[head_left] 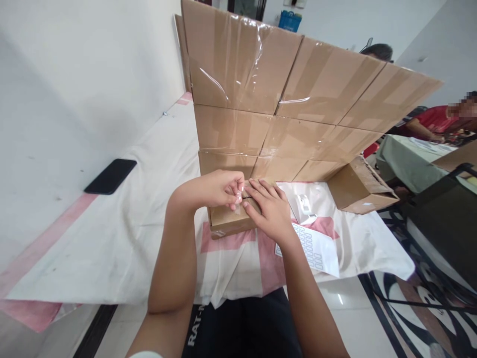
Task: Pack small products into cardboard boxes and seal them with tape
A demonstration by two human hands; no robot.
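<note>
On the cloth-covered surface [108, 248], a tall stack of cartons [238, 74] stands behind 1 low carton [225, 219], perhaps leaving working room in front. Across that low carton's top the right hand [271, 208] spreads flat, likely steadying it, while the left hand [223, 186] pinches what looks like clear tape [238, 208], seemingly to control its end.

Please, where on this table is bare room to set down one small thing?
The widest bare patch is the cloth between the phone and the left hand. A smaller one lies right of the paper, in front of the separate box. It is crowded around the small box: left hand, right hand, stacked boxes and white object.
</note>
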